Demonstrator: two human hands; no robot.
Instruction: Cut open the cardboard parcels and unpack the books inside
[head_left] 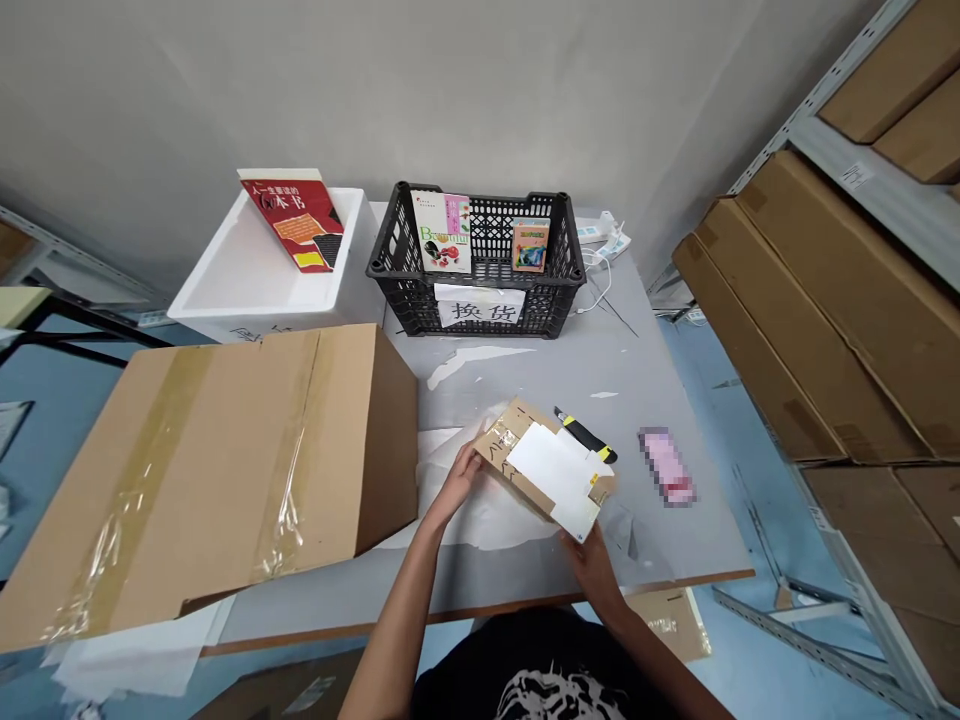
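A small cardboard parcel (525, 450) with clear tape and a white label sheet (551, 470) is held between my two hands, a little above a white paper sheet (465, 515) on the grey table (667, 545). My left hand (457, 485) grips the parcel's left edge. My right hand (592, 565) holds its near corner, under the white sheet's end. Just beyond the parcel lies a black-and-yellow utility knife (586, 436). To the right of it lies a pink item (666, 466), blurred out and unreadable.
A large taped cardboard box (202, 480) fills the table's left side. At the back stand a black plastic crate (480, 290) holding books and a white foam box (277, 270) with a red book (294, 220). A power strip (604, 238) sits behind them. Shelves of cartons (847, 310) line the right.
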